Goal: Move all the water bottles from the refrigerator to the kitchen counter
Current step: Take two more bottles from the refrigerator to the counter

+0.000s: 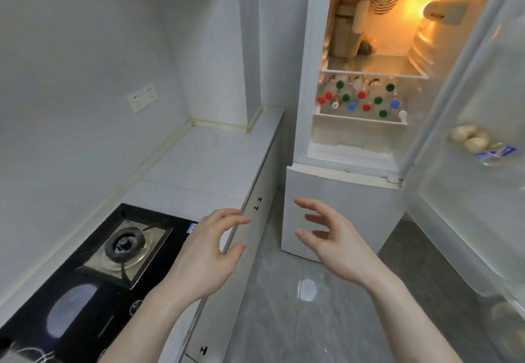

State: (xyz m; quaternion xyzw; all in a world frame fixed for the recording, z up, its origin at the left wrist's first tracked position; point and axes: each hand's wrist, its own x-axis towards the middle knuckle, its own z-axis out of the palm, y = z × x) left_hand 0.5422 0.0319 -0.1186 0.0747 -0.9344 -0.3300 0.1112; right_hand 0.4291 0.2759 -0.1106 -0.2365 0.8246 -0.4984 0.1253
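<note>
White tile covers the long kitchen counter (210, 161), which runs from the lower left toward the far wall and lies bare along its far stretch. Set into its near end is a black glass gas hob (93, 286) with a round metal burner (124, 244) on a square steel pan. A white double wall socket (142, 97) sits on the wall above the counter.

Just right of the counter's far end stands a white two-compartment refrigerator (341, 209); its upper door (480, 163) is swung wide to the right, and the lower compartment is closed. Warm yellow light fills the top shelf. On the shelf below lie the clear plastic water bottles (360, 98) — stacked on their sides with their red, green, blue and white caps facing outward, all inside the refrigerator. A few pale round items (468, 138) rest in the door rack; what they are is unclear.

Both bare hands float low in front of the closed lower compartment, well apart from the bottles. The left hand (210, 251) hovers over the counter's front edge, fingers loosely curled and spread, holding nothing. The right hand (332, 234) faces it — fingers also spread and slightly bent, empty.
</note>
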